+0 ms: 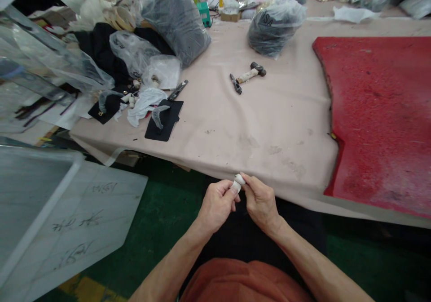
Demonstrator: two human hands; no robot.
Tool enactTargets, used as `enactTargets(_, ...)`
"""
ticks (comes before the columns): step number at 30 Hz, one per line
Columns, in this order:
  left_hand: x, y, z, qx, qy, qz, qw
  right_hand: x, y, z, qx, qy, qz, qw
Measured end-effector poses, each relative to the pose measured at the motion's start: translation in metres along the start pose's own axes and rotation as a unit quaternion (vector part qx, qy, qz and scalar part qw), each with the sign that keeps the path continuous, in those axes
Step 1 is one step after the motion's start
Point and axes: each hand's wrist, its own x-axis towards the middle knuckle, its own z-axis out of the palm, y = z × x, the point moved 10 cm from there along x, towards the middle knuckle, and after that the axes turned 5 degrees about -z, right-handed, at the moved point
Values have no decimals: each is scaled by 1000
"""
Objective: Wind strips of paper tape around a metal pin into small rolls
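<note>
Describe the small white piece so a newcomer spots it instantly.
Start at the pale-covered table and drop to its near edge, mid-picture. There the left hand and right hand meet, fingertips holding a small white piece with a rounded end. Unlike the crumpled white wrapping lying on the table, it is held in fingers.

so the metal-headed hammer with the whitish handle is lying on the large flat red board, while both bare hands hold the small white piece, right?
Not quite: the hammer isn't on the red board. The head view shows it on the beige-covered table, left of the board. Left hand and right hand do hold the white piece.
</note>
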Motion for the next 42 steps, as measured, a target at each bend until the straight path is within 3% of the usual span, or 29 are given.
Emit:
enactTargets(4,-1,2,-3,47,11,12,999,-2,-10,2,-61,4,-55,997)
enactTargets(10,-2,-1,-3,13,23,23,999,-4,-33,1,-139,49,-164,975)
enactTargets(17,1,-3,-8,-30,48,20,998,-7,-34,9,-115,34,-167,979)
enactTargets(20,1,-4,-16,6,85,19,996,-4,-26,10,-21,1,-103,994)
enactTargets(24,-1,-4,-17,53,88,28,994,3,-5,13,115,-59,73,989)
enactTargets(26,-3,-2,-16,64,87,33,994,0,9,17,185,-79,173,964)
enactTargets(28,-5,0,-13,63,79,38,994,-7,23,25,267,-91,272,920)
enactTargets(30,-6,1,-12,61,75,38,995,-14,31,35,318,-110,330,882)
enactTargets(34,-7,-1,-11,60,60,30,996,-12,32,37,294,-140,308,894)
enactTargets(42,-10,0,-10,53,54,22,997,-13,35,25,286,-50,306,906)
